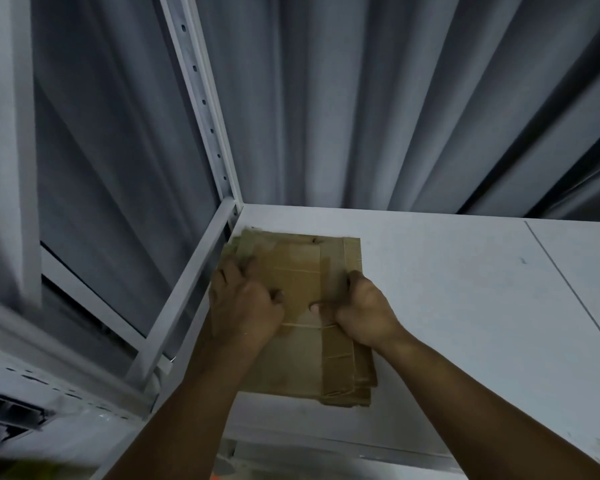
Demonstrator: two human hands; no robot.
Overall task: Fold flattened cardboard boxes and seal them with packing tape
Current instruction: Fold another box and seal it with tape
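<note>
White shelf [465, 306] carries the flattened cardboard stack [300, 268], long axis running away from the person, left hand [243, 303] and right hand [364, 313] each gripping a long edge.

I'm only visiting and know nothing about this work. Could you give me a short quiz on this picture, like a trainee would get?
1. True or false: the flattened cardboard stack lies on the floor.
2. How many hands are on the stack? A one, B two, C none.
3. Fill in: the stack sits in the far ____ corner of the white shelf, beside the metal upright.
Key: 1 false, it lies on the white shelf. 2 B, the left hand and the right hand. 3 left.
</note>
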